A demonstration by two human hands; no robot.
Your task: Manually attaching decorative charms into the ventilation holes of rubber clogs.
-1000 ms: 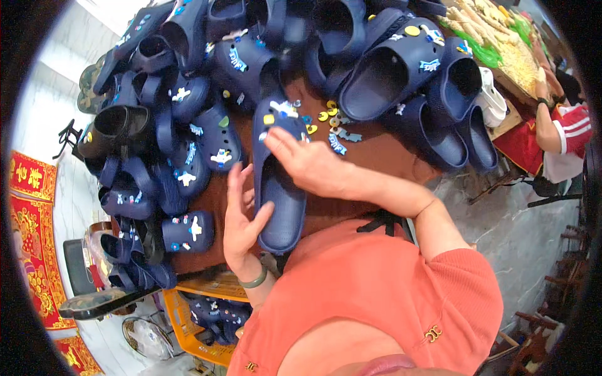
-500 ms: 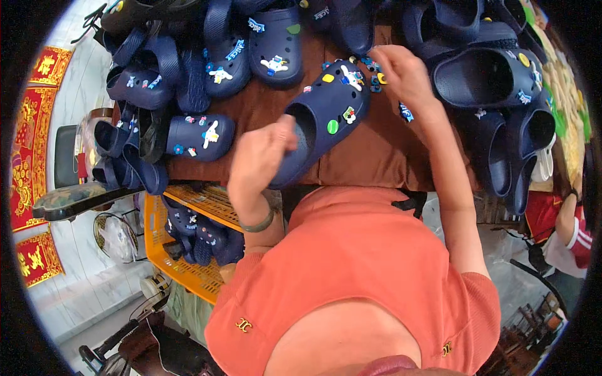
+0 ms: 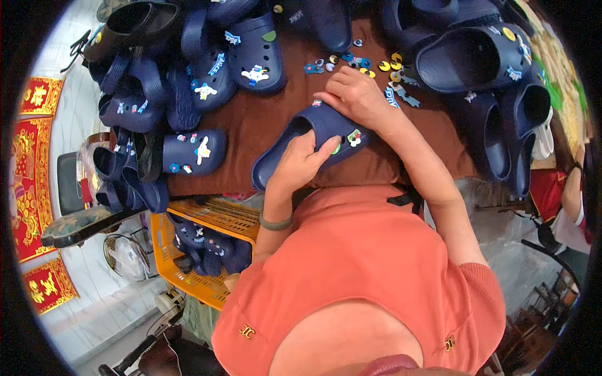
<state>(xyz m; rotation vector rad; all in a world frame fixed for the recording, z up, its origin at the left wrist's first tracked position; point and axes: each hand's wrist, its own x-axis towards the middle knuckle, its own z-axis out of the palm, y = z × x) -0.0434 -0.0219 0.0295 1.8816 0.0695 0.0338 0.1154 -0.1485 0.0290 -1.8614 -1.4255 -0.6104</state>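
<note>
A navy clog [image 3: 284, 145] lies tilted in front of me at the near part of the brown cloth [image 3: 244, 122]. My left hand [image 3: 305, 161] grips its side, the thumb inside the foot opening and fingers by a green round charm [image 3: 336, 149]. Over the toe, my right hand [image 3: 357, 97] bends its fingers down onto the upper, hiding most of the charms there. Whether a small charm is under those fingers cannot be seen. A white and green charm [image 3: 355, 136] shows below the right wrist. Beyond the hand lie loose yellow charms [image 3: 390, 64] and blue charms [image 3: 356, 61].
Decorated navy clogs [image 3: 256, 59] are piled at the left and back, with more clogs [image 3: 467, 59] on the right. An orange crate [image 3: 164, 250] holding clogs sits below the table at left. Another person's arm [image 3: 572, 188] shows at the far right.
My right hand has come from the loose charms onto the clog's toe. My left thumb has gone into the foot opening, and the clog has turned flatter and come slightly nearer.
</note>
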